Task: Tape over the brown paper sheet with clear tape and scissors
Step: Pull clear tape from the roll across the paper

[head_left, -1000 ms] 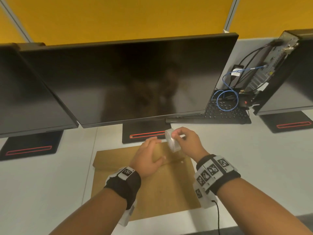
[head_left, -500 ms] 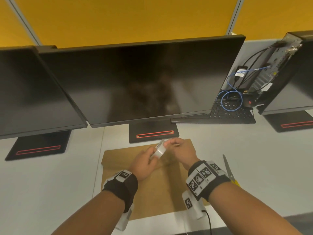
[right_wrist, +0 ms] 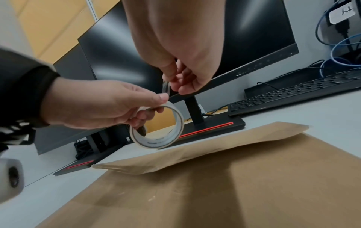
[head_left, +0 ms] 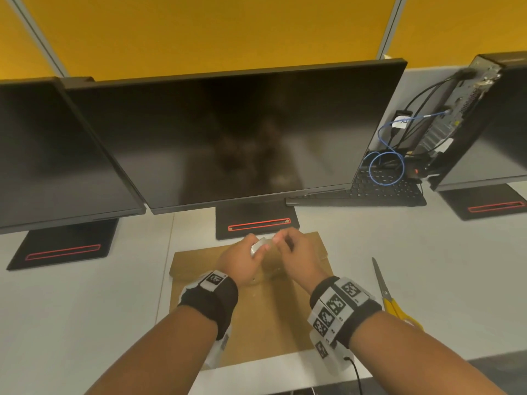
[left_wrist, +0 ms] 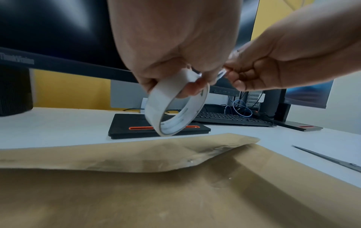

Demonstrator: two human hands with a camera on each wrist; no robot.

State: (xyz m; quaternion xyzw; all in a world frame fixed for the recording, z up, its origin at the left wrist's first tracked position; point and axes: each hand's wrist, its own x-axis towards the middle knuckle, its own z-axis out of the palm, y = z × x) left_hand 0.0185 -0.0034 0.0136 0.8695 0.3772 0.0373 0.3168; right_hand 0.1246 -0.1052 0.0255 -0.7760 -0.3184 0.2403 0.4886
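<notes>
We are holding the tape roll (left_wrist: 175, 108) in our left hand (head_left: 242, 259) above the brown paper sheet (head_left: 265, 317), our right hand (head_left: 295, 253) pinching its free end; next, we judge, comes drawing out a strip, scissors (head_left: 385, 289) lying at three o'clock on the surface (head_left: 85, 295).

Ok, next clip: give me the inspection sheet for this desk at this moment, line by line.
Surface: pale grey desk, brown paper sheet lying flat on it with its far flap folded over.
Job's things: clear tape roll held above the sheet; scissors lie on the desk right of the sheet, untouched.
Clutter: keyboard behind the centre monitor.
Grips: left hand holds the roll; right hand pinches the tape's free end.
Cables: blue cable coiled over the keyboard, black ones running to the right-hand computer.
Surroundings: three dark monitors, yellow partition behind.
</notes>
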